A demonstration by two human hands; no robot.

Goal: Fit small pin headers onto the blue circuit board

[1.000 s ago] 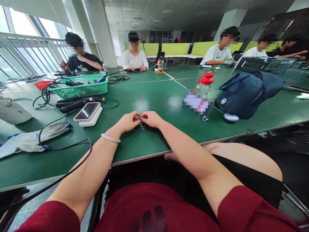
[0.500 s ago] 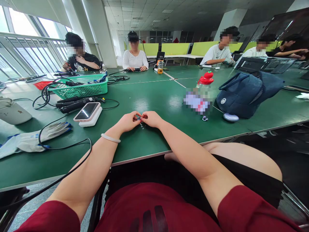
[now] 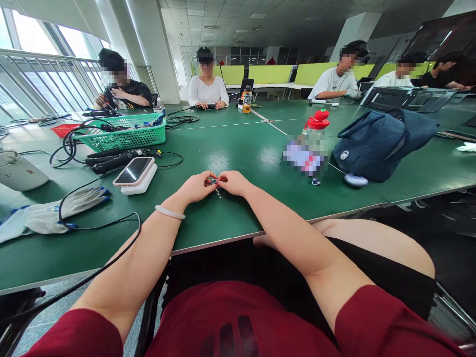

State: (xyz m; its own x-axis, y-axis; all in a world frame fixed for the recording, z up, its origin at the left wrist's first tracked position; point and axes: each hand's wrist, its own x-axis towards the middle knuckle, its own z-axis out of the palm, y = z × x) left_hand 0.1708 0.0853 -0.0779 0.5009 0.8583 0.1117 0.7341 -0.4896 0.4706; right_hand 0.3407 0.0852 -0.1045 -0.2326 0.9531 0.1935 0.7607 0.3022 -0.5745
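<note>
My left hand (image 3: 198,187) and my right hand (image 3: 233,183) meet over the green table (image 3: 201,223), not far from its front edge. Between their fingertips they pinch a small shiny trinket (image 3: 214,182), dark and silvery, with a short clear or silver piece hanging from it toward me. Fingers cover most of the trinket, so its exact kind cannot be made out. Both hands are closed on it, thumbs and forefingers nearly touching. A white bangle circles my left wrist.
Left of my hands lie a phone (image 3: 134,171) on a white box, a work glove (image 3: 63,210), black cables and a green basket (image 3: 130,136). At right are a red-capped bottle (image 3: 317,124), a blue bag (image 3: 375,141) and a round case (image 3: 356,180). Several people sit around the table.
My hands keep almost the same place and grip; only slight finger movement at the trinket shows. The person at far left has shifted a little, head lower.
</note>
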